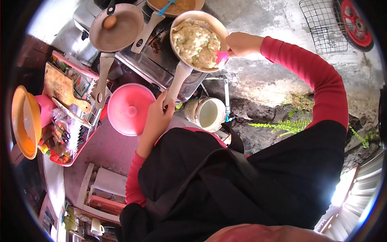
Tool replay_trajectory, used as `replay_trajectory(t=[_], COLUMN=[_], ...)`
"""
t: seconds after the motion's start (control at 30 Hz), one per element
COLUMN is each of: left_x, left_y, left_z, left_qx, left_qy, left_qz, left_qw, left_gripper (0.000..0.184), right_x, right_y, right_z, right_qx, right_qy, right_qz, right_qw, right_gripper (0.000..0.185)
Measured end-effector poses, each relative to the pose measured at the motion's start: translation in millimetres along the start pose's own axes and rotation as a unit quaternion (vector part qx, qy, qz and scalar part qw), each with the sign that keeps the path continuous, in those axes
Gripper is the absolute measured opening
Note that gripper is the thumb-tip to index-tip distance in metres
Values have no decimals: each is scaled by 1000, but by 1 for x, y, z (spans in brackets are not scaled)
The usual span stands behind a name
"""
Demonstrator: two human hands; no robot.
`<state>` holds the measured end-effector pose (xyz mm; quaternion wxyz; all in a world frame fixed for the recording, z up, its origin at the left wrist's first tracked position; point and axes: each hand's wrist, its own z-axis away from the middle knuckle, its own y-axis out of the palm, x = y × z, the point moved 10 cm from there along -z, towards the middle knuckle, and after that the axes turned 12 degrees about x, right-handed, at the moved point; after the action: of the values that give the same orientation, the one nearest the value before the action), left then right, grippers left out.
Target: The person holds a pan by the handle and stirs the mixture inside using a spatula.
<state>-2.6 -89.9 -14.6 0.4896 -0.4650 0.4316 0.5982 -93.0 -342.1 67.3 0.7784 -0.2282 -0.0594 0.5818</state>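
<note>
Head view: the food [196,41] lies in the pan [219,26] on the stove [142,69], just left of the right hand [243,43], which is closed around a pink spatula [221,58] whose blade meets the food's right edge. The left hand [158,115] clasps the pan's handle [178,82], its long axis slanting forward and rightward to the pan. The right hand is nearer the food.

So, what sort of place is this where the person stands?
Probably a home kitchen, partly open to outdoors: pans sit on a stove, a rack holds a cutting board, and ferns grow by the rough wall.
</note>
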Motion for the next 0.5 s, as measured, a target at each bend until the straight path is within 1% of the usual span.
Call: replay_trajectory(t=[0.07,0.1,0.17,0.2,0.27,0.3,0.37,0.4,0.47,0.5], left_x=[7,8,9,11,3,2,11,12,10,11], left_y=[0,0,0,1,-2,-3,1,0,0,1], left_z=[-1,-1,-3,-2,-2,-1,-3,-3,-3,-2], left_qx=[7,7,12,11,-7,-8,28,26,28,26], left_qy=[-23,-25,-23,-25,20,17,-44,-44,-16,-16], left_qz=[-21,-23,-9,-14,-34,-38,-6,-10,-27,-31], left_qw=[999,999,1000,1000,999,999,999,999,999,999], left_gripper=[37,37,37,37,38,38,39,39,40,40], right_x=[1,-2,-7,-7,-25,-26,-44,-50,-64,-68], right_y=[3,6,6,5,13,14,34,40,56,60], right_z=[-7,-13,-24,-26,-34,-36,-34,-33,-28,-21], right_qx=[13,12,1,-2,35,34,58,55,31,29], right_qy=[-68,-69,-130,-134,-55,-60,-15,-19,-38,-42], right_qz=[-119,-121,-266,-268,-382,-384,-522,-522,-633,-633], right_qw=[990,990,955,954,922,921,851,851,773,773], right_gripper=[28,28,29,29,29,29,30,30,30,30])
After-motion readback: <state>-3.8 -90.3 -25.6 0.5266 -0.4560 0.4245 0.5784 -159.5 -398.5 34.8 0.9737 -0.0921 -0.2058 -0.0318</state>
